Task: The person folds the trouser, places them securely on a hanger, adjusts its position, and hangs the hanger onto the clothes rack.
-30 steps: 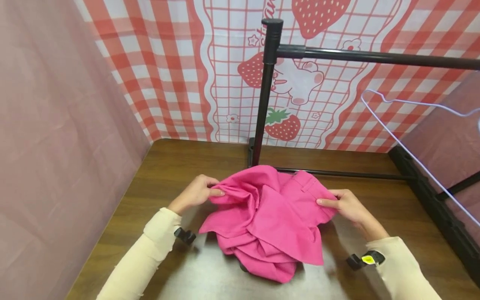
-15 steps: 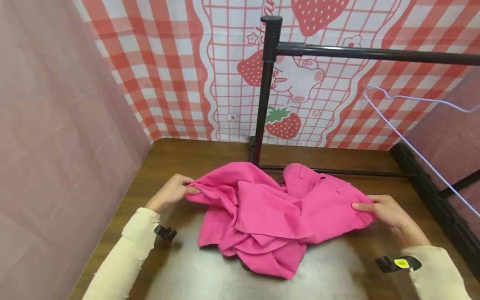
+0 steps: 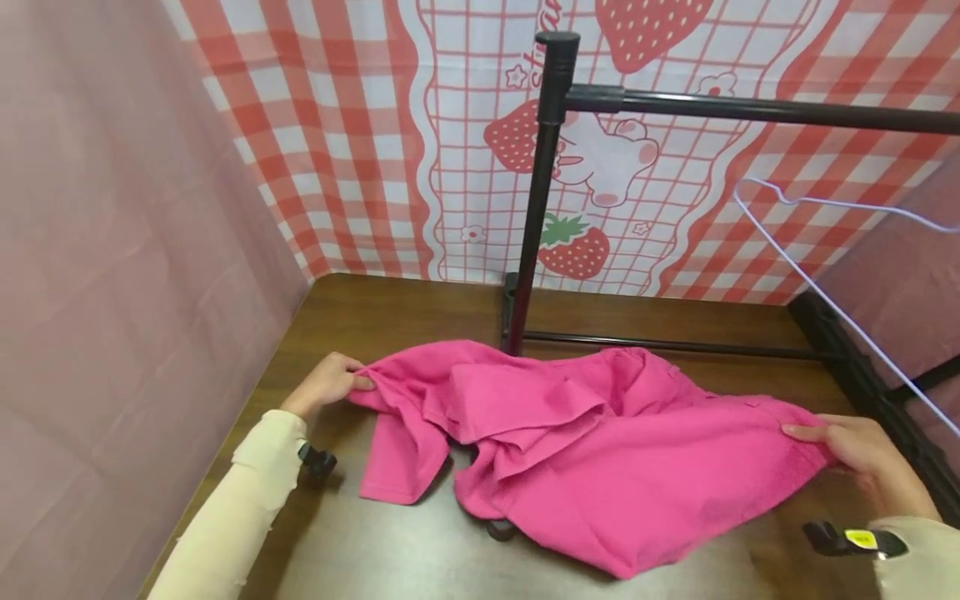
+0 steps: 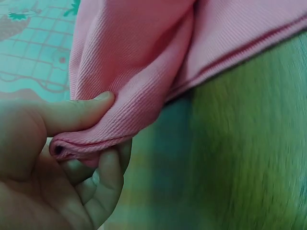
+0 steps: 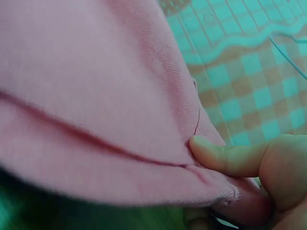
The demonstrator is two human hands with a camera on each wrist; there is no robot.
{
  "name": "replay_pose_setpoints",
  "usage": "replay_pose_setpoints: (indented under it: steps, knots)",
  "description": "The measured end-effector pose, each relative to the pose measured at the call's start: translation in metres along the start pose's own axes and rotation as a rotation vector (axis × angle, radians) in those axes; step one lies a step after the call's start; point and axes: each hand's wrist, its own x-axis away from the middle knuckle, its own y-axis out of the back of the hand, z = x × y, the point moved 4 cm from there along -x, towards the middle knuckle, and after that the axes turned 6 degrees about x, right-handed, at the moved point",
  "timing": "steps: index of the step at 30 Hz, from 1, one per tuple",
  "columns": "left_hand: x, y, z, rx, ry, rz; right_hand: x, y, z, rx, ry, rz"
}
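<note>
Pink pants (image 3: 660,475) spread sideways across the middle of the head view, crumpled at the centre, with a loose fold hanging at the left. My left hand (image 3: 326,385) pinches their left end; in the left wrist view the thumb (image 4: 81,112) presses on the ribbed cloth and the fingers curl beneath a rolled hem. At the other end, my right hand (image 3: 870,454) grips the waist corner. The right wrist view shows that thumb (image 5: 230,155) on top of the cloth by a seam, its fingers mostly hidden underneath.
A black clothes rack (image 3: 534,208) stands behind the pants, its top bar running right. From the right side hangs a lilac wire hanger (image 3: 840,308). A small dark round object (image 3: 501,529) peeks out under the pants on the wooden table (image 3: 360,550). A checked strawberry curtain (image 3: 360,167) backs the table.
My hands have drawn apart, the left going left and the right going farther right and toward me. Between them the pants have stretched from a bunched heap into a wide, partly unfolded span.
</note>
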Motion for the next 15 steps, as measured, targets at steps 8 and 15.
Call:
replay_pose_setpoints:
  steps: [8, 15]
  knots:
    - [-0.004, 0.011, 0.007, -0.117, 0.067, -0.056, -0.005, 0.017, -0.033, 0.036, -0.137, -0.079]
    - [-0.007, 0.013, 0.005, -0.12, 0.074, -0.04, -0.008, 0.01, -0.041, 0.212, -0.071, -0.034]
